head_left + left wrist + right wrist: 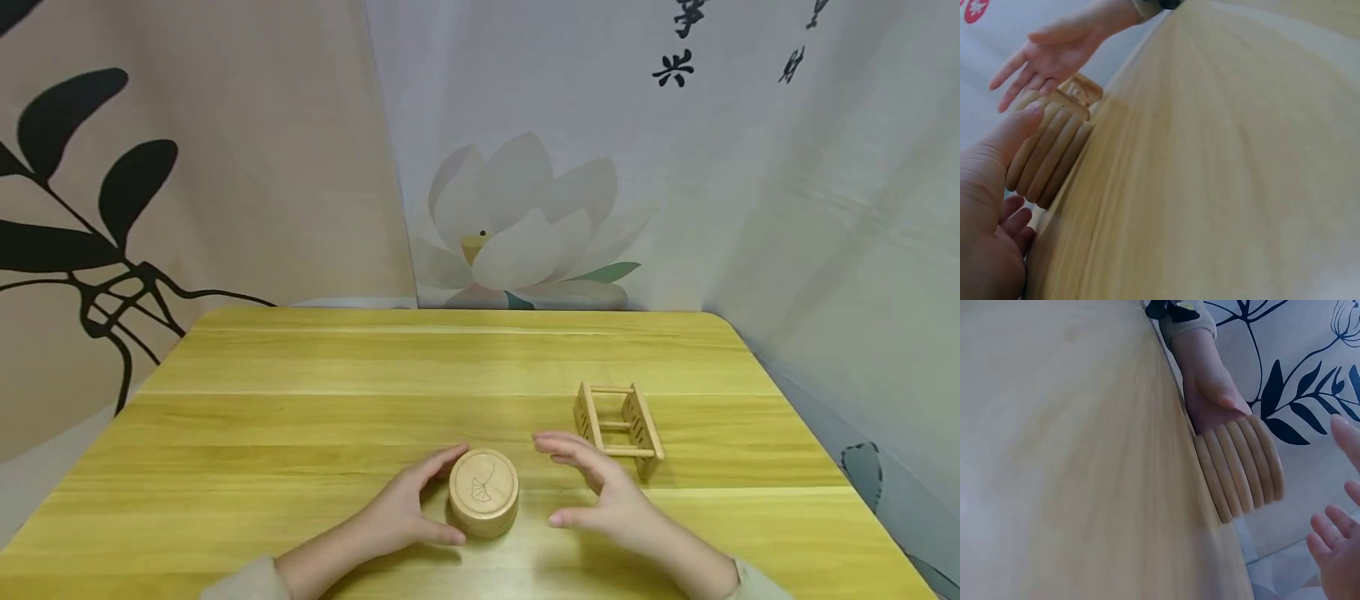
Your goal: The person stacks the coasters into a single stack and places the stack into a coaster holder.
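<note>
Left grip [408, 508] and right grip [611, 492] on either side of a coaster stack [483, 496]

The broad wooden counter [337, 433] carries everything. Over its near part, the left grip curves loosely about the stack's left side, thumb and fingers spread, with a gap at the palm; whether the fingertips touch the wood cannot be told. The right grip is spread wide, holding nothing, apart from the stack on the other side. Just beyond that hand, towards the counter's right edge, stands a slotted wooden rack [639, 425]. The stack, about six round discs, sits upright nearer the near edge, roughly midway between the left and right edges. Smallest is the leaf motif [482, 490] on its top disc.

The step in hand looks like positioning around the stack, with no firm hold taken. Moving it whole would probably call for even pressure from both sides, low enough that no layer slips.
</note>
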### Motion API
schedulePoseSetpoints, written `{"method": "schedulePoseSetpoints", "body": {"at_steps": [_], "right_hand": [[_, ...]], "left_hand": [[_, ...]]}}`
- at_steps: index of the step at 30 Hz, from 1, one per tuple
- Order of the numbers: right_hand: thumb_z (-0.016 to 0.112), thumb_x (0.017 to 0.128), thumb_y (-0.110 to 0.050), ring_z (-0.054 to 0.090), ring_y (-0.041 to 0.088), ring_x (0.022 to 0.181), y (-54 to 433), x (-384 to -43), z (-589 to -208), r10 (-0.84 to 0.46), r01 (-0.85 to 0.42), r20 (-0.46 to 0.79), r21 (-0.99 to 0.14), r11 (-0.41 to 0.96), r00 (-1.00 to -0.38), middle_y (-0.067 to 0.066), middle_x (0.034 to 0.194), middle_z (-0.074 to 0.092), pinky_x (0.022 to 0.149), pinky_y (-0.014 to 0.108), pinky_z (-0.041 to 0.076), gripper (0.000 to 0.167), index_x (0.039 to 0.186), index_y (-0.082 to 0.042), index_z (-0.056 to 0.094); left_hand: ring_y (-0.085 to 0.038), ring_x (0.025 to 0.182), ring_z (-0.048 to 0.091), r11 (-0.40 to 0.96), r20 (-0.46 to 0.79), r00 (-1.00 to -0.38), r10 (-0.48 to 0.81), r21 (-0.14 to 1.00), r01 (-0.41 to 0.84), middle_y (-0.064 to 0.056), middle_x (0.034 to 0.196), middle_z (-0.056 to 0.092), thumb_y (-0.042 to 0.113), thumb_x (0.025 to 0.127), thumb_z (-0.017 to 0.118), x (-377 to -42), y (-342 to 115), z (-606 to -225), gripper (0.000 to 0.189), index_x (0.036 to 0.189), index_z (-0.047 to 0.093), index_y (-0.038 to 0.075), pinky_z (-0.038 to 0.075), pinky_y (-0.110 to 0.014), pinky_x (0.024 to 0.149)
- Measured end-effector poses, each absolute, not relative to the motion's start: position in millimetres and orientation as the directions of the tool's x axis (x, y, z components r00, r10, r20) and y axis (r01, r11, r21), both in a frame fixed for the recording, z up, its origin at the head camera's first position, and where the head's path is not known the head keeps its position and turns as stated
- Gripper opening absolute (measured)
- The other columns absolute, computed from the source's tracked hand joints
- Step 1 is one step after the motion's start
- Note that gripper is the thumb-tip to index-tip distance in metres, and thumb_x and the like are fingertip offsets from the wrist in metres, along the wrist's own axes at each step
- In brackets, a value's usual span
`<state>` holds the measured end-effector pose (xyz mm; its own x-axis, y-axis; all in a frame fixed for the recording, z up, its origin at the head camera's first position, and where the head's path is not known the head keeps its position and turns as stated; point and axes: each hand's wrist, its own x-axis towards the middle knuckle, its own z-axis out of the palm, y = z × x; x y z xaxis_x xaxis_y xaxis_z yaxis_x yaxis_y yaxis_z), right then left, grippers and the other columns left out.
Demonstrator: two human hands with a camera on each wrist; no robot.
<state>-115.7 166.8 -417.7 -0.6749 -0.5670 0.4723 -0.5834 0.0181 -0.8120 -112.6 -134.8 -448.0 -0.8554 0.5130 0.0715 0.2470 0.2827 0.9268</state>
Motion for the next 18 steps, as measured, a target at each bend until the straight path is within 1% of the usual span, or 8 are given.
{"method": "schedulePoseSetpoints", "body": {"at_steps": [4, 6, 11, 15, 18], "right_hand": [[0.080, 0.070, 0.006, 0.045, 0.024, 0.125, 159.1, -115.0, -420.5, -0.571, -0.578, 0.460, -0.816, 0.032, -0.681, 0.021, 0.138, 0.045, 0.104, 0.031, 0.036, 0.074, 0.136, 0.001, 0.047], [0.080, 0.070, 0.004, 0.044, 0.023, 0.126, 155.6, -114.4, -421.7, -0.572, -0.552, 0.429, -0.832, 0.049, -0.698, 0.021, 0.138, 0.045, 0.104, 0.031, 0.036, 0.074, 0.136, 0.000, 0.047], [0.081, 0.071, -0.001, 0.042, 0.022, 0.129, 147.9, -113.9, -425.1, -0.577, -0.513, 0.377, -0.854, 0.085, -0.724, 0.013, 0.141, 0.045, 0.105, 0.032, 0.035, 0.074, 0.137, -0.003, 0.048], [0.082, 0.072, -0.005, 0.041, 0.024, 0.129, 142.9, -114.9, -428.8, -0.586, -0.533, 0.387, -0.841, 0.092, -0.712, 0.014, 0.140, 0.045, 0.104, 0.036, 0.037, 0.074, 0.138, -0.007, 0.048], [0.081, 0.075, -0.011, 0.041, 0.025, 0.129, 139.4, -115.7, -430.5, -0.593, -0.532, 0.380, -0.842, 0.096, -0.709, 0.018, 0.140, 0.044, 0.104, 0.039, 0.037, 0.073, 0.139, -0.008, 0.047]], "left_hand": [[-0.023, 0.131, 0.038, 0.304, 0.043, -0.852, 0.522, 0.924, 0.233, -0.001, 0.142, 0.045, 0.029, 0.059, 0.091, -114.0, -132.3, -447.4, 0.107, 0.149, 0.035, 0.012, 0.017, -0.051, 0.111], [-0.025, 0.134, 0.035, 0.312, 0.027, -0.848, 0.529, 0.923, 0.225, -0.004, 0.145, 0.042, 0.030, 0.060, 0.091, -114.9, -131.4, -447.0, 0.107, 0.149, 0.034, 0.013, 0.017, -0.051, 0.111], [-0.029, 0.137, 0.028, 0.325, -0.010, -0.840, 0.543, 0.924, 0.199, -0.008, 0.151, 0.032, 0.030, 0.062, 0.091, -117.4, -129.1, -445.5, 0.109, 0.151, 0.030, 0.012, 0.019, -0.050, 0.110], [-0.029, 0.138, 0.026, 0.326, -0.023, -0.831, 0.556, 0.926, 0.193, -0.010, 0.152, 0.029, 0.030, 0.063, 0.090, -118.5, -127.4, -445.1, 0.112, 0.152, 0.025, 0.010, 0.020, -0.050, 0.110], [-0.030, 0.138, 0.026, 0.327, -0.011, -0.825, 0.565, 0.921, 0.211, -0.012, 0.152, 0.029, 0.030, 0.063, 0.090, -118.9, -125.9, -445.4, 0.114, 0.152, 0.023, 0.009, 0.019, -0.053, 0.110]]}}
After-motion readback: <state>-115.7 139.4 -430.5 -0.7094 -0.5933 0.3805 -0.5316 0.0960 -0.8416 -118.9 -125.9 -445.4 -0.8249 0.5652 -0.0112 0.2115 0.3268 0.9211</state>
